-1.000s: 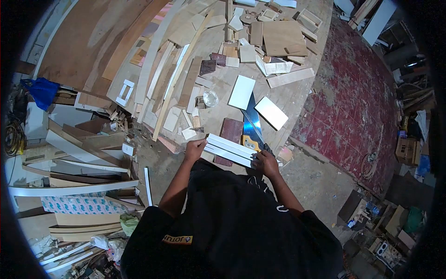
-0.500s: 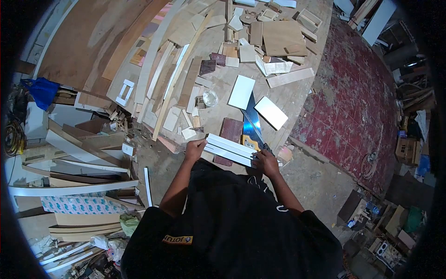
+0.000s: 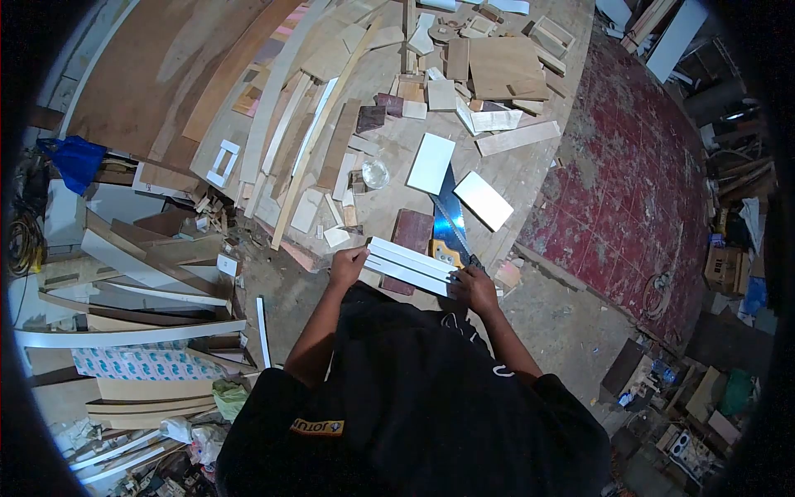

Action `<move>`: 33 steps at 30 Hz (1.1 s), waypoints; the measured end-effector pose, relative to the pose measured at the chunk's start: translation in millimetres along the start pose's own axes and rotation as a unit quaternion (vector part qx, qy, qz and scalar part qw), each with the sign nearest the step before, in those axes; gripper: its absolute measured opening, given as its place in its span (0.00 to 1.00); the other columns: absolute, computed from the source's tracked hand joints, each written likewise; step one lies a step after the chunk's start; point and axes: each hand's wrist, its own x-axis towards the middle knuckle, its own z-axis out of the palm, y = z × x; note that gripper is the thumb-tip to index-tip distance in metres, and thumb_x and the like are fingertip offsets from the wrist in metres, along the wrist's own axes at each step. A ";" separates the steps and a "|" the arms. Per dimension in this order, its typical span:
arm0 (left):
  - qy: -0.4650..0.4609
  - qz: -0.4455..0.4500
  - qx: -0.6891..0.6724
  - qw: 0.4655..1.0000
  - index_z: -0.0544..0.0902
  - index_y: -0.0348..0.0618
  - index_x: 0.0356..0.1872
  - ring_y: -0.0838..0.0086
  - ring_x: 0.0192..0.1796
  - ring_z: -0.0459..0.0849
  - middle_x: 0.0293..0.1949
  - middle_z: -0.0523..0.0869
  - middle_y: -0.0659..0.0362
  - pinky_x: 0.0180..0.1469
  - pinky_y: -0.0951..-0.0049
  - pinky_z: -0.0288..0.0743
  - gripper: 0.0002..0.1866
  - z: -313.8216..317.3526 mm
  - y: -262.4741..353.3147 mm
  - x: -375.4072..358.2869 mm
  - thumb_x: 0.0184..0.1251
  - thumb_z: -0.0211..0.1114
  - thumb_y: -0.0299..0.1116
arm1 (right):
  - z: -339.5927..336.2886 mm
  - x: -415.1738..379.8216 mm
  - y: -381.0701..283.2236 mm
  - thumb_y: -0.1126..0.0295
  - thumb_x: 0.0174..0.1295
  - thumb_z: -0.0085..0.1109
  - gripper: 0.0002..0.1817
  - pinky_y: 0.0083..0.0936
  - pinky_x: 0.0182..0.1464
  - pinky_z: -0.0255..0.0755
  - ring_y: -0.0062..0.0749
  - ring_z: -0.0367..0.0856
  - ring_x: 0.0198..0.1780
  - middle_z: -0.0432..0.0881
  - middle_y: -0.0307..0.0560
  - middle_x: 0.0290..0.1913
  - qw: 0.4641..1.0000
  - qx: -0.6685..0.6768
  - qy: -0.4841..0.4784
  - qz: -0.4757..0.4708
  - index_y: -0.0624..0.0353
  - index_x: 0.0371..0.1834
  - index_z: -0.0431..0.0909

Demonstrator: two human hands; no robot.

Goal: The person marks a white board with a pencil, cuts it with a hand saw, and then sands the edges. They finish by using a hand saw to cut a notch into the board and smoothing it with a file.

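Note:
Several narrow white strips (image 3: pixel 407 267) lie side by side, held in front of my body over the near edge of the bench. My left hand (image 3: pixel 349 267) is closed around their left end, and my right hand (image 3: pixel 474 290) grips the right end. Under the strips, partly covered, is a reddish-brown block (image 3: pixel 413 225). Beside it rests a handsaw (image 3: pixel 450 212) with a yellow and black handle, partly hidden by the strips and my right hand. Two white rectangular pieces lie near the blade: one panel (image 3: pixel 429 170) touches its far end, the other (image 3: pixel 484 201) is to its right.
A round clear dish (image 3: pixel 375 174) stands on the workbench (image 3: pixel 389 211). Wood offcuts and a brown board (image 3: pixel 505 70) cover its far part. Long strips (image 3: pixel 290 182) lie at the left. Curved panels (image 3: pixel 132 338) are stacked on the left; red flooring (image 3: pixel 633 182) extends right.

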 end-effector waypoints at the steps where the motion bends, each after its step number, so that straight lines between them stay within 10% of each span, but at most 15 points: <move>1: 0.000 0.000 0.000 1.000 0.88 0.36 0.47 0.62 0.37 0.91 0.35 0.89 0.43 0.42 0.66 0.80 0.17 -0.6 2.3 0.4 0.70 0.67 0.40 | -0.3 0.0 0.0 0.66 0.50 0.73 0.21 0.40 0.49 0.79 0.48 0.84 0.48 0.83 0.48 0.46 1.000 0.000 0.000 0.000 0.51 0.50 0.86; 33: -0.036 0.008 0.050 0.998 0.85 0.41 0.56 0.58 0.45 0.91 0.41 0.90 0.46 0.45 0.66 0.81 0.18 1.9 11.0 0.7 0.65 0.69 0.32 | -0.1 -0.9 1.2 0.64 0.51 0.74 0.22 0.40 0.50 0.79 0.46 0.84 0.49 0.83 0.46 0.47 1.000 -0.013 -0.013 0.008 0.48 0.52 0.86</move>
